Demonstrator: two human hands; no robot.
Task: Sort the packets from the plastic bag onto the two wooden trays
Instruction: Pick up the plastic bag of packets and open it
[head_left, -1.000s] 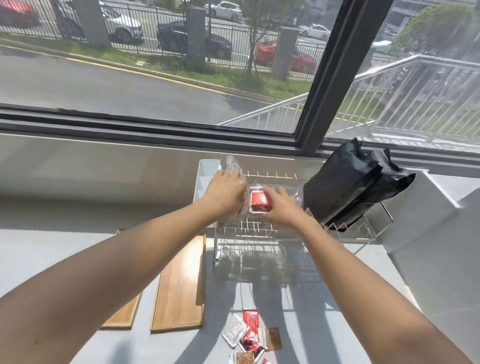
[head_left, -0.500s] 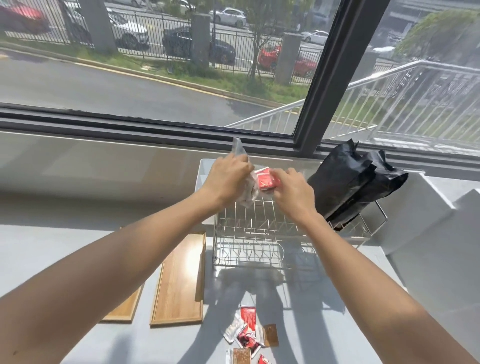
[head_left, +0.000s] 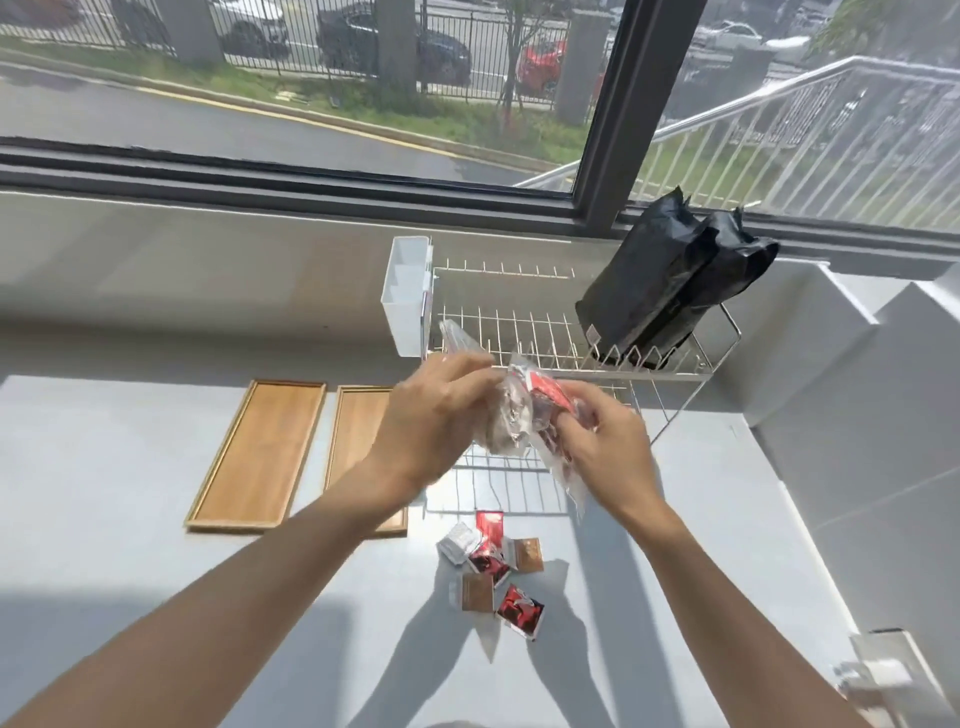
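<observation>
Both hands are raised in front of the wire rack (head_left: 566, 338), working a clear plastic bag (head_left: 511, 415) between them. The left hand (head_left: 434, 415) has its fingers closed on the crumpled upper part of the bag. The right hand (head_left: 605, 441) pinches the other side with its fingers curled around the film, where a red packet (head_left: 545, 392) shows through or sticks out at the opening; motion blur makes it hard to say whether that packet is still inside.

Sorting proper looks not yet begun. The two wooden trays (head_left: 260, 457) lie side by side to the left of the rack, and no packets can be seen on them, though the left forearm hides part of the nearer one. A small heap of packets (head_left: 493, 566), red, brown and white, lies loose on the grey counter (head_left: 130, 519) just in front of the rack, to the right of the trays.

Emptying the bag seems to be the step in hand, and it appears nearly finished, since little is left in the film. What remains, by my reading, is the whole of the sorting: getting the last packet out, then moving every packet from the heap onto one tray or the other by kind.
</observation>
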